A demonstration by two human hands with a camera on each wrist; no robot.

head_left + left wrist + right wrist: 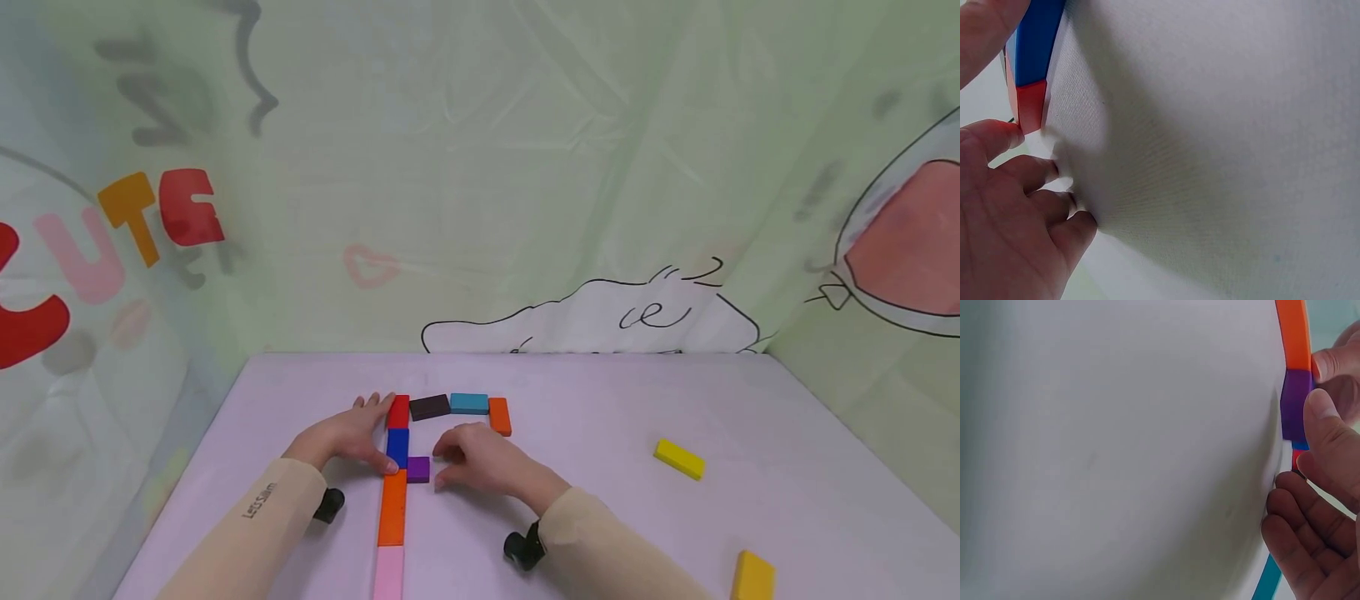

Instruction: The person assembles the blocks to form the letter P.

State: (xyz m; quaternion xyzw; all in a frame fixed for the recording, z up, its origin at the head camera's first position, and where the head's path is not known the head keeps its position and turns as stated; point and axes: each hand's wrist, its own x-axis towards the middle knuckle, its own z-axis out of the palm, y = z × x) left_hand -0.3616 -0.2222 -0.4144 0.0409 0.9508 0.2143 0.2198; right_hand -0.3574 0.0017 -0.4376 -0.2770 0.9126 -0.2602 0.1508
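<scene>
A straight column of blocks runs toward the person: red [399, 412], blue [397, 447], long orange [392, 510] and pink [389, 573]. My left hand [348, 432] lies along its left side, fingers spread; the index fingertip touches the red block and the thumb rests where blue meets orange. A purple block [418, 470] sits against the column's right side. Just right of it is my right hand [483, 458], fingers loosely bent, thumb apart from them, nothing held. In the right wrist view the thumb [1325, 415] overlaps the purple block's edge.
From the red block a row extends right: black block [430, 407], light blue block [469, 404], then a short orange block [499, 416] turned toward the person. Two yellow blocks, one farther [679, 459] and one nearer [753, 576], lie at the right. Printed cloth [480, 183] encloses the table.
</scene>
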